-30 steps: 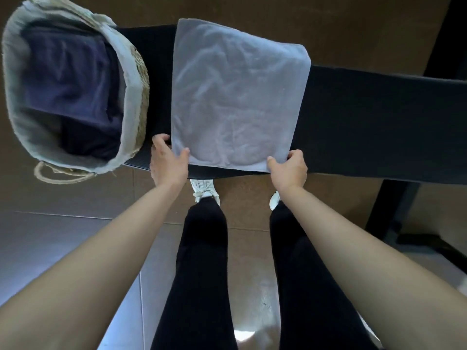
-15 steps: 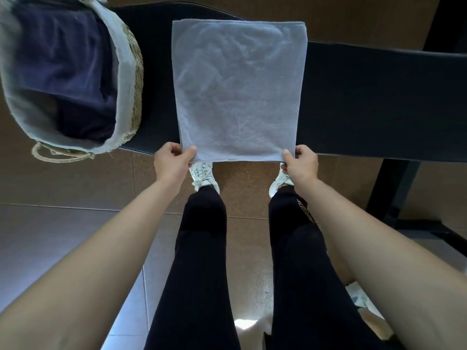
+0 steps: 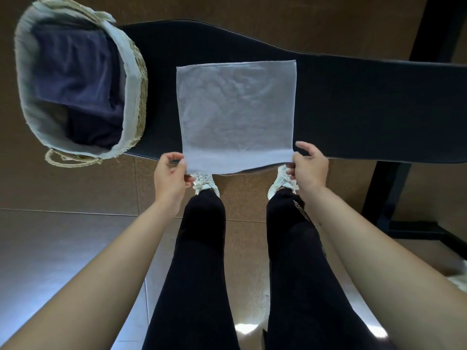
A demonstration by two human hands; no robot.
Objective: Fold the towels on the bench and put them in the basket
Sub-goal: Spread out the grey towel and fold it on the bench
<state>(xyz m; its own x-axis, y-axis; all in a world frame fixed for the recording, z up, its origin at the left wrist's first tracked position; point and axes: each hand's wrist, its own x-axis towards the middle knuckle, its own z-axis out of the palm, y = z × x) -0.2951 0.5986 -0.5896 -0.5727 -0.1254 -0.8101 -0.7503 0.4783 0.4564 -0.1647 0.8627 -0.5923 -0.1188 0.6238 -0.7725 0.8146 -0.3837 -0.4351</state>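
Head view showed me a pale grey square cloth towel (image 3: 236, 114) lying flat on the long black padded bench (image 3: 353, 109), its near edge hanging over. My left hand (image 3: 170, 183) and right hand (image 3: 309, 170) each pinched a near corner. I judged the folding step was starting; next, both corners should go to the far edge, before the lined woven straw basket (image 3: 137, 79).

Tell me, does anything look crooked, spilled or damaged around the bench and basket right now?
Nothing stands out. The pale towel lies flat and square on the dark bench, its near edge pinched by the left hand and right hand. The basket sits upright at the bench's left end with dark towels inside.
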